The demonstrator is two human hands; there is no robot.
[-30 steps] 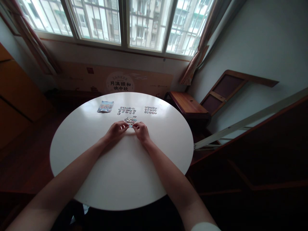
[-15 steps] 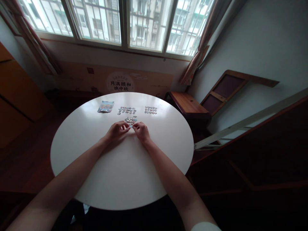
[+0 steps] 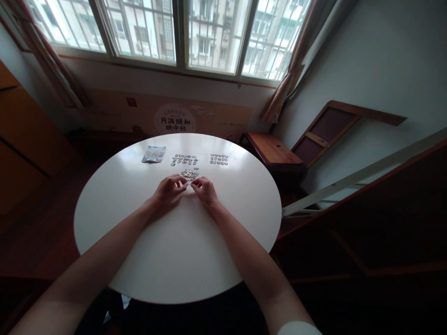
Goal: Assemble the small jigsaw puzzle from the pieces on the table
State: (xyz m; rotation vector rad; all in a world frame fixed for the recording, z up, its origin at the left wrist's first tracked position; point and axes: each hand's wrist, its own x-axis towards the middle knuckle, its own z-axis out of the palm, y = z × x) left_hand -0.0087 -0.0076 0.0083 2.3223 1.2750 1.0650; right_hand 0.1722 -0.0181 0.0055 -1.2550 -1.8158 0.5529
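My left hand (image 3: 171,188) and my right hand (image 3: 205,190) meet over the middle of the white round table (image 3: 167,260). Between their fingertips is a small bluish jigsaw puzzle piece (image 3: 189,183), pinched from both sides. Just beyond the fingers lies a loose pile of jigsaw puzzle pieces (image 3: 190,174). Farther back, more pieces stand in rows: one group of puzzle pieces (image 3: 185,160) behind the pile, and a second group of puzzle pieces (image 3: 219,159) to its right. The fingers partly cover the held piece.
A colourful printed sheet or packet (image 3: 154,154) lies at the table's back left. Beyond the table's right edge stands a wooden stool or bench (image 3: 274,150), with a folded wooden frame (image 3: 323,130) against the wall. Windows with bars are behind.
Both hands stay nearly in place, with the fingertips shifting very slightly around the piece. The pile and the rows look the same.
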